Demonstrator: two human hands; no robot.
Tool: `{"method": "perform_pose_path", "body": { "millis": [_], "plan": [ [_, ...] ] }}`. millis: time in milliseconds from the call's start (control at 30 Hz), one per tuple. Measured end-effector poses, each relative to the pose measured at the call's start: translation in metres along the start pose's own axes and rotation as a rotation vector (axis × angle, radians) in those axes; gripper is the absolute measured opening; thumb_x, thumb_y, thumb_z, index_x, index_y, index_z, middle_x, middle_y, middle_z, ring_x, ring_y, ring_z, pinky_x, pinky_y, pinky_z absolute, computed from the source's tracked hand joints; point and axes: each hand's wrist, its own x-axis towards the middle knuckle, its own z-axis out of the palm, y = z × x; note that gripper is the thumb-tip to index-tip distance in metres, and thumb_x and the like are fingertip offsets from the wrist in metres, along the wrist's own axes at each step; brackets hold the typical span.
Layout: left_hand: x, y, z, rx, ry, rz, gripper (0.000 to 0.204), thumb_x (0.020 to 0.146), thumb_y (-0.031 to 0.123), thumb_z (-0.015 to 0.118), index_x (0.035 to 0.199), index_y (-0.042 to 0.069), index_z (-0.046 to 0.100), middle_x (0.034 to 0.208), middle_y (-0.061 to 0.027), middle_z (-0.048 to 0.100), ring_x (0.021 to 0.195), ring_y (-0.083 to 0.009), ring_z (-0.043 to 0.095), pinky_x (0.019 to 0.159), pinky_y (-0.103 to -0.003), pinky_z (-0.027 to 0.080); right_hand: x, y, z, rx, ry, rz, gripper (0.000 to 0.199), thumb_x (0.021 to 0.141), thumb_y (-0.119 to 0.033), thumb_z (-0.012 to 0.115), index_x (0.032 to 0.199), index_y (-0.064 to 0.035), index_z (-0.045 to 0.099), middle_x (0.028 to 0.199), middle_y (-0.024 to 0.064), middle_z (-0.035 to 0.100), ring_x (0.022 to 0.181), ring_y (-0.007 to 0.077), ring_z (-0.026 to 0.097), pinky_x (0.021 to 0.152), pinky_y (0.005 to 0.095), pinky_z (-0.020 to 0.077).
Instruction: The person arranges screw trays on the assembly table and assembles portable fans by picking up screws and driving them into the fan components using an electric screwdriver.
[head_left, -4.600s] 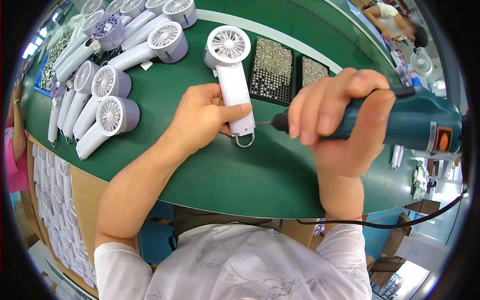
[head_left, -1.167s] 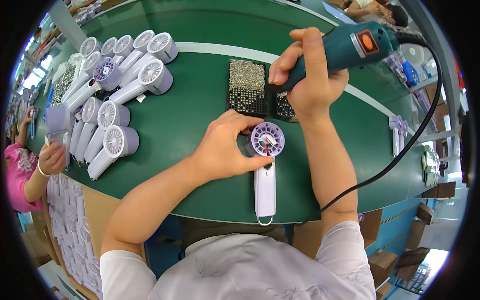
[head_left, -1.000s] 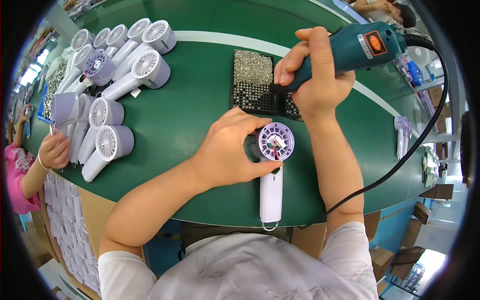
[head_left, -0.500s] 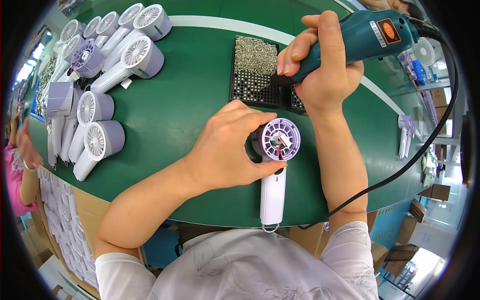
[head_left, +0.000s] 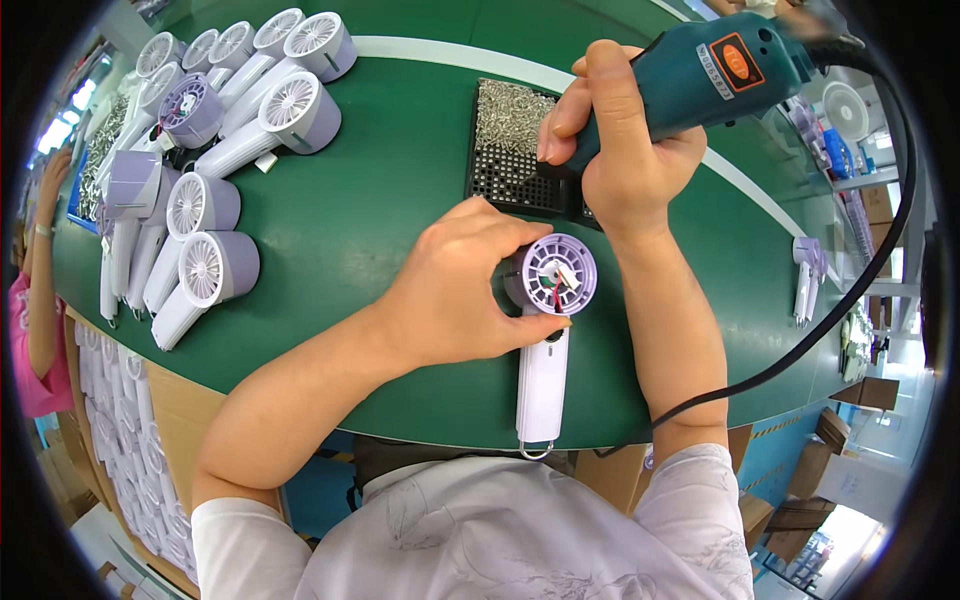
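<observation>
On the green table lies a white and lilac handheld fan (head_left: pixel 541 385), its round head open and showing red wire and a white connector. My left hand (head_left: pixel 465 280) grips that head between thumb and fingers, the thumb at the neck. A wire loop sticks out of the handle's near end. In my right hand (head_left: pixel 635 150) is a teal electric screwdriver (head_left: pixel 705 75), tilted with its dark nose pointing down and left. That nose is over a black perforated screw tray (head_left: pixel 512 185) heaped with small silver screws (head_left: pixel 510 115). The tip of the bit is hard to make out.
Several assembled fans (head_left: pixel 300 110) are piled at the left, one with an open head. A blue bin (head_left: pixel 82 195) stands behind them. The screwdriver's black cord (head_left: pixel 800 350) loops down the right side. Another fan (head_left: pixel 806 280) lies far right. A co-worker's arm (head_left: pixel 45 260) shows far left.
My right hand and the screwdriver have shifted slightly left and lower, over the tray. The left hand keeps its hold on the fan. The co-worker's arm at far left has moved up and away.
</observation>
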Motion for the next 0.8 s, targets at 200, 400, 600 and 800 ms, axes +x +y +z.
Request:
{"method": "perform_pose_path", "body": {
  "millis": [200, 400, 600, 800],
  "plan": [
    [-0.002, -0.003, -0.018, 0.065, -0.025, -0.004, 0.061, 0.058, 0.018, 0.096, 0.113, 0.002, 0.073, 0.094, -0.0051, 0.073, 0.08, -0.0169, 0.06, 0.062, -0.029, 0.046, -0.004, 0.001, -0.004, 0.145, 0.114, 0.036, 0.024, 0.102, -0.018, 0.061, 0.099, 0.0048, 0.061, 0.061, 0.0093, 0.059, 0.044, 0.0178, 0.053, 0.044, 0.0358, 0.0498],
    [-0.003, -0.008, -0.018, 0.063, -0.029, -0.004, 0.062, 0.058, 0.02, 0.096, 0.113, 0.001, 0.073, 0.095, -0.0054, 0.073, 0.08, -0.0163, 0.061, 0.063, -0.028, 0.047, 0.001, -0.022, -0.023, 0.308, -0.005, -0.02, 0.037, 0.109, -0.034, 0.044, 0.107, -0.0022, 0.063, 0.063, 0.0056, 0.053, 0.045, 0.017, 0.047, 0.045, 0.0347, 0.0433],
    [-0.002, -0.008, -0.018, 0.051, -0.025, 0.004, 0.062, 0.057, 0.018, 0.096, 0.112, 0.001, 0.073, 0.092, -0.006, 0.072, 0.08, -0.0174, 0.061, 0.066, -0.029, 0.049, -0.004, -0.06, -0.032, 0.482, -0.418, 0.013, 0.058, 0.11, -0.051, 0.027, 0.126, -0.007, 0.061, 0.073, 0.003, 0.056, 0.048, 0.0148, 0.047, 0.046, 0.0327, 0.0452],
    [0.001, -0.004, -0.02, 0.048, -0.053, -0.024, 0.06, 0.056, 0.018, 0.095, 0.108, -0.003, 0.073, 0.09, -0.0113, 0.073, 0.082, -0.0242, 0.065, 0.074, -0.035, 0.056, -0.017, -0.064, -0.026, 0.402, -0.388, 0.051, 0.054, 0.109, -0.05, 0.031, 0.123, -0.0068, 0.059, 0.07, 0.0038, 0.056, 0.047, 0.0154, 0.048, 0.046, 0.0329, 0.0455]
  ]
}}
